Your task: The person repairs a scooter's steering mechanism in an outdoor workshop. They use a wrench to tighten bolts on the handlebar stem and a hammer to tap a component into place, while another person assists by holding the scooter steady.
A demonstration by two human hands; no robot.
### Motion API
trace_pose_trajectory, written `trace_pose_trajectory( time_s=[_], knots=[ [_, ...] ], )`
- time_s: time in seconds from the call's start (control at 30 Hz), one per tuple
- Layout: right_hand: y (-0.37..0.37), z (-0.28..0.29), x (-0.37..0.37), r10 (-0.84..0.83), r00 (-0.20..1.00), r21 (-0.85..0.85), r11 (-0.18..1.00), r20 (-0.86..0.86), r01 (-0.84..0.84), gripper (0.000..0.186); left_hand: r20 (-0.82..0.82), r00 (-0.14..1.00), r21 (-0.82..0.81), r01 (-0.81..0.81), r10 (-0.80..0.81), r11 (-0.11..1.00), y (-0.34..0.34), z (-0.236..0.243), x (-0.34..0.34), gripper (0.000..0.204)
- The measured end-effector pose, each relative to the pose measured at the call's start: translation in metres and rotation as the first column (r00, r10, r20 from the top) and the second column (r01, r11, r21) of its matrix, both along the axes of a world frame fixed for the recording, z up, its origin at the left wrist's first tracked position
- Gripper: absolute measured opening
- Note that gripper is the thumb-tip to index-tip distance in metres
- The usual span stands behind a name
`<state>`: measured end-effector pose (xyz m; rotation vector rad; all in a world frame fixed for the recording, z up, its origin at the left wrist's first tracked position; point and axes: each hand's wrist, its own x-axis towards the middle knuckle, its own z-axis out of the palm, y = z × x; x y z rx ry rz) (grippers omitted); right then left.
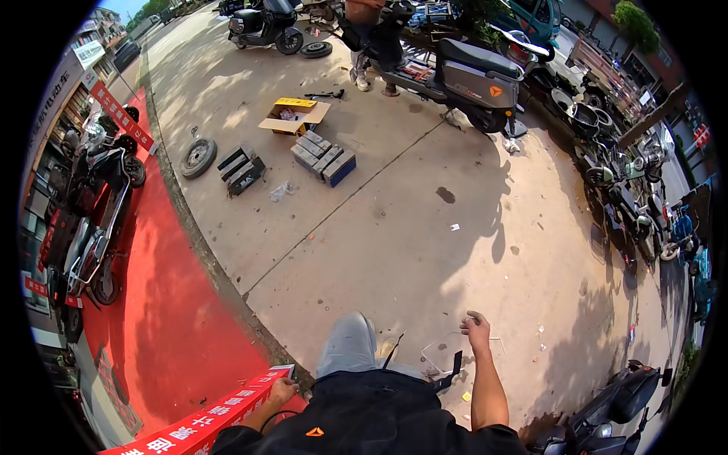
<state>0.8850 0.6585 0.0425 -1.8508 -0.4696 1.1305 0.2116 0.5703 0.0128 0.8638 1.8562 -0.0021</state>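
Note:
My left hand [283,391] hangs low beside a long red strip with white lettering [220,413]. Its fingers are too small and turned away to make out, and I cannot tell whether it touches the strip. On the other side, my right hand [476,327] is held out over the concrete, its fingers loosely bent and apart, nothing visible in them. Near it, a thin white wire frame [432,358] shows on the ground. One grey trouser leg [349,345] is stretched forward between my hands.
Ahead lie an opened yellow carton [296,106], grey block-shaped batteries [318,155], dark blocks [241,168], and a loose wheel [199,158]. A person [362,68] stands by a grey electric scooter [474,72]. Parked scooters [91,220] line the red strip of ground [167,303]; more two-wheelers [629,174] stand right.

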Motion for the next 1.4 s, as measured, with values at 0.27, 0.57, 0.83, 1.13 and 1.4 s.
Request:
trace_pose_trajectory(
  time_s=[0.27, 0.57, 0.83, 1.13, 1.4],
  knots=[
    [0.420, 0.056, 0.132, -0.002, 0.981, 0.168, 0.985, 0.195, -0.032, 0.036, -0.052, 0.987, -0.128, 0.142, -0.149, 0.982, 0.398, -0.076, 0.129, 0.040],
    [0.446, -0.123, 0.117, 0.173, 0.953, -0.644, 0.705, -0.249, -0.296, 0.018, 0.196, 0.977, 0.558, -0.035, -0.090, 0.829, 0.981, 0.109, 0.212, 0.040],
    [1.013, -0.152, 0.192, 0.200, 0.973, -0.515, 0.826, -0.115, -0.230, 0.017, 0.153, 0.759, 0.179, -0.651, 0.632, 0.738, 1.134, 0.004, 0.189, 0.034],
    [1.722, 0.005, 0.074, 0.676, 0.564, 0.012, 0.636, 0.473, -0.772, 0.040, 0.076, 0.687, -0.119, -0.713, 0.723, 0.691, 1.252, 0.018, 0.292, 0.031],
    [1.992, -0.015, -0.051, 0.773, 0.462, -0.051, 0.533, 0.436, -0.845, 0.038, 0.039, 0.714, -0.030, -0.698, 0.699, 0.715, 1.508, -0.003, 0.217, 0.033]
  ],
)
